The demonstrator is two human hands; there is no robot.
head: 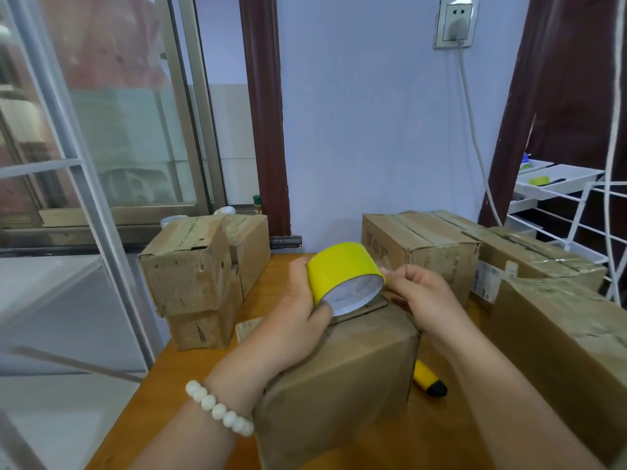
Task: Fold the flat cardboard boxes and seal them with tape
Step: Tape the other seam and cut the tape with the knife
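Your left hand (298, 310) has its fingers clamped round the yellow tape roll (342, 269), held above the far edge of the folded box (339, 374) on the surface (190, 368). At the roll's 3 o'clock, your right hand (420, 296) pinches the tape end (387, 266), fingers together. A yellow knife (429, 379) lies at the box's 3 o'clock.
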